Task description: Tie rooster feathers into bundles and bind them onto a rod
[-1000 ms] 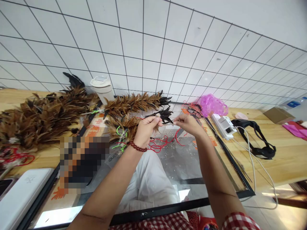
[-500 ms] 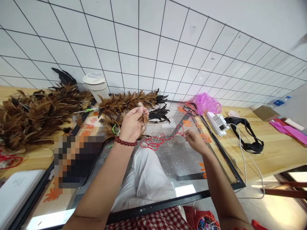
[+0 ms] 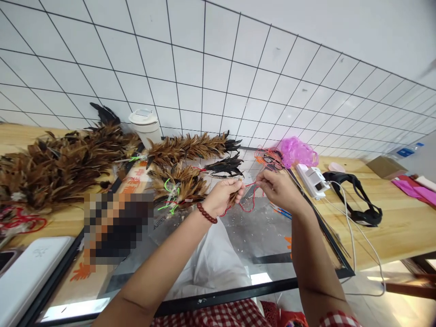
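Note:
Over the middle of the glass tabletop (image 3: 238, 254), my left hand (image 3: 226, 193) is closed around a small bunch of brown feathers (image 3: 234, 198), whose tips poke out below the fingers. My right hand (image 3: 277, 188) pinches a red cord (image 3: 251, 184), stretched short and taut between the two hands. A slack loop of the cord hangs beneath them. Behind my left hand lie a brown feather bundle (image 3: 182, 181) with green ties, a tuft of black feathers (image 3: 226, 165) and a long brown feather strip (image 3: 190, 149).
A large feather pile (image 3: 57, 168) covers the left side, beside a lidded white cup (image 3: 146, 127). At right are a pink plastic bag (image 3: 298, 152), a white power strip (image 3: 310, 180) with cables and a black strap (image 3: 357, 195). A white power bank (image 3: 41, 268) lies front left.
My left hand has moved right and slightly down with the feathers. My right hand has come closer to it, and the red cord, earlier loosely looped on the glass, is now drawn between them.

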Available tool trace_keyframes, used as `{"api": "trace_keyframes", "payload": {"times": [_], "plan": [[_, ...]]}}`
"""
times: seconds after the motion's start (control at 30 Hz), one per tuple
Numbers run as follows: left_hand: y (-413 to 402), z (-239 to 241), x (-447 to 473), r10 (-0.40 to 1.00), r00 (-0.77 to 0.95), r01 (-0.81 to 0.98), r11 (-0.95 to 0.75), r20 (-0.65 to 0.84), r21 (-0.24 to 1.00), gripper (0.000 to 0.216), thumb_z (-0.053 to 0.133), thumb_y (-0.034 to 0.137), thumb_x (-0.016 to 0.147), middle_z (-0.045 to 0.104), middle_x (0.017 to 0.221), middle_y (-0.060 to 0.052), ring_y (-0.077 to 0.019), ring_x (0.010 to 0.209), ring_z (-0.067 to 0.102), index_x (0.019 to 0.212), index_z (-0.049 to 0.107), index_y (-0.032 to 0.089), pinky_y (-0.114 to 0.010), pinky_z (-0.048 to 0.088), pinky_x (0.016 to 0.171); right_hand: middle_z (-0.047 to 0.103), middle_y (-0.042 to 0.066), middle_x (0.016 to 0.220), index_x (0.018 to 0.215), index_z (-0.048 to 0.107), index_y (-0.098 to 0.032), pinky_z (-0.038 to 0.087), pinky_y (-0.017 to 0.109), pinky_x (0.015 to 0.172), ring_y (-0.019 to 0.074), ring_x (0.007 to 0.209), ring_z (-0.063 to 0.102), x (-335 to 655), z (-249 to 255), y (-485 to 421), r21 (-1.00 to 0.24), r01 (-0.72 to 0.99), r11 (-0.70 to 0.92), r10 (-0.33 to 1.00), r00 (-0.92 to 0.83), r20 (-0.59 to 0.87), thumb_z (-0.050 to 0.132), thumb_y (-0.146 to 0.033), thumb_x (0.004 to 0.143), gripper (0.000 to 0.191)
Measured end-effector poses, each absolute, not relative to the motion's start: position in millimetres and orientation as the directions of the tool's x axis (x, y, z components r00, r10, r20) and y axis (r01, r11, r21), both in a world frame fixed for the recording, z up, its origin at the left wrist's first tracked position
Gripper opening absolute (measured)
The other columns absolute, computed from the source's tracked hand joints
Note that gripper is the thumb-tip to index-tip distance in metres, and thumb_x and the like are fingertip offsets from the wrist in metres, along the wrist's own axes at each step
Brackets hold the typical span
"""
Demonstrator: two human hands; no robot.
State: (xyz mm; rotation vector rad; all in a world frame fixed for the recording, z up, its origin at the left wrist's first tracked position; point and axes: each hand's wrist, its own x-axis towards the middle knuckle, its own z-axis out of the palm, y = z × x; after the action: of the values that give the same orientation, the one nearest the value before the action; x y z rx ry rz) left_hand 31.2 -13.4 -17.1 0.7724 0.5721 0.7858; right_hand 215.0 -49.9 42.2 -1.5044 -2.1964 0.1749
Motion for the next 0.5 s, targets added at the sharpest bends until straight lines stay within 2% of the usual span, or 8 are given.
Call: {"api": "trace_keyframes", "payload": {"times": [0.1, 0.2, 0.33, 0.43, 0.5], "plan": [[-10, -20, 30, 0.813, 0.541, -0.323, 0.435, -0.213, 0.84, 0.025, 0.073, 0.032, 0.071, 0.053, 0.056, 0.001, -0.0034, 0.042, 0.044, 0.068, 0.06, 0.011, -0.015, 0.031, 0.039, 0.06, 0.002, 0.073, 0.082, 0.056, -0.02, 0.037, 0.027, 0.063, 0.0157, 0.069, 0.052, 212, 36, -50, -0.357, 0.802, 0.478, 0.869, -0.373, 0.324, 0.046, -0.02, 0.09, 0.012], [-10, -21, 31, 0.791, 0.566, -0.144, 0.37, -0.231, 0.918, 0.024, 0.071, 0.031, 0.071, 0.054, 0.052, 0.0, -0.0036, 0.04, 0.043, 0.064, 0.062, 0.011, -0.015, 0.026, 0.037, 0.057, 0.004, 0.079, 0.083, 0.056, -0.019, 0.039, 0.029, 0.07, 0.017, 0.076, 0.052, 206, 30, -43, -0.371, 0.711, 0.597, 0.798, -0.48, 0.365, 0.042, -0.017, 0.091, 0.016], [-12, -19, 28, 0.689, 0.688, -0.033, 0.345, -0.229, 0.938, 0.024, 0.073, 0.033, 0.068, 0.056, 0.053, -0.001, -0.0038, 0.042, 0.045, 0.066, 0.067, 0.011, -0.015, 0.024, 0.037, 0.057, 0.003, 0.08, 0.082, 0.057, -0.019, 0.042, 0.027, 0.07, 0.0146, 0.075, 0.053, 207, 24, -23, -0.571, 0.498, 0.653, 0.737, -0.593, 0.326, 0.045, -0.024, 0.093, 0.017], [-12, -18, 24, 0.605, 0.762, -0.028, 0.386, -0.231, 0.922, 0.029, 0.076, 0.039, 0.065, 0.058, 0.055, -0.002, -0.0031, 0.038, 0.04, 0.068, 0.068, 0.011, -0.016, 0.018, 0.035, 0.056, 0.002, 0.078, 0.08, 0.058, -0.019, 0.042, 0.026, 0.068, 0.013, 0.072, 0.053, 208, 16, -9, -0.744, 0.334, 0.579, 0.725, -0.628, 0.282, 0.05, -0.032, 0.092, 0.02], [-12, -19, 23, 0.545, 0.807, -0.038, 0.434, -0.229, 0.9, 0.035, 0.077, 0.043, 0.063, 0.06, 0.057, -0.004, -0.0029, 0.037, 0.038, 0.07, 0.068, 0.01, -0.018, 0.015, 0.035, 0.055, 0.001, 0.075, 0.078, 0.059, -0.018, 0.042, 0.026, 0.066, 0.0126, 0.07, 0.052, 205, 8, -3, -0.818, 0.253, 0.517, 0.733, -0.625, 0.271, 0.053, -0.036, 0.09, 0.023]]}}
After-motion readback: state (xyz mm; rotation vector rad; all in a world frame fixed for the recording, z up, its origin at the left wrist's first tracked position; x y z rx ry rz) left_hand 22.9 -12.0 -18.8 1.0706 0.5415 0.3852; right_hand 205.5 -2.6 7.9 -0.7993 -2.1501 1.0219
